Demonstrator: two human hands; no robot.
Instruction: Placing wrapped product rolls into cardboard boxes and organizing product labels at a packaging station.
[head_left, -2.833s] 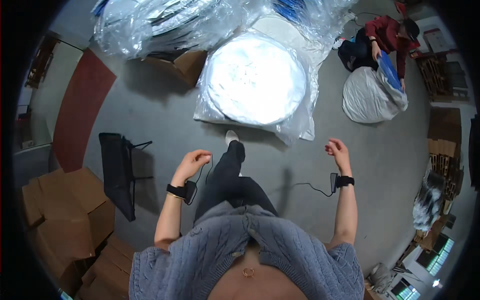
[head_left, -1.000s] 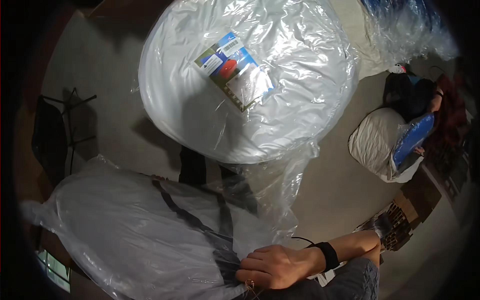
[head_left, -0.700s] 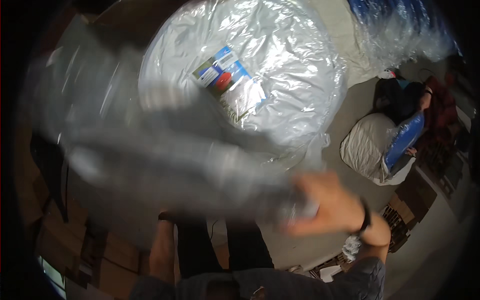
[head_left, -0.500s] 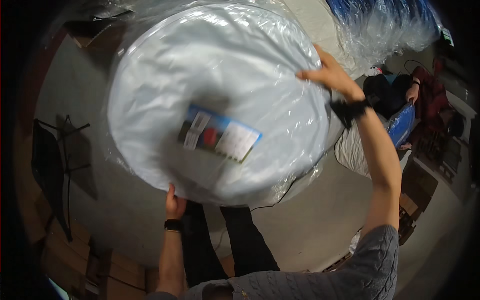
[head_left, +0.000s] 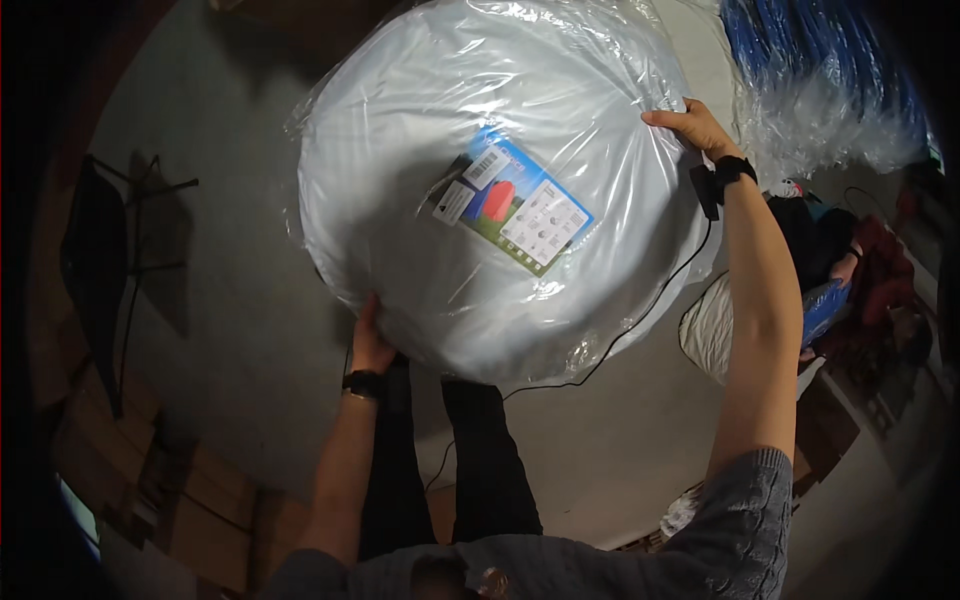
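Note:
A big round, flat folded pop-up tent [head_left: 400,120], white and wrapped in clear plastic, is held up in front of me. Its card [head_left: 515,200] pictures a red and blue tent on grass. My right hand [head_left: 695,130] grips the upper right rim, thumb on top and other fingers mostly hidden beneath. At the lower left rim, my left hand [head_left: 371,340] holds on with the thumb showing; its remaining fingers are out of sight under the package. A black cable [head_left: 655,300] hangs from the band on my right wrist and runs past the package's lower right side.
Blue packages in clear plastic [head_left: 825,80] lie at the far right on pale material. Another person [head_left: 850,265] sits or crouches at the right with something blue. A dark folding chair [head_left: 100,260] stands at the left, cardboard boxes [head_left: 205,520] at the lower left.
The tent package has shifted right and slightly away, both hands moving along with it. Its card, blurred before, is now sharper. Both hands keep their hold on the rim.

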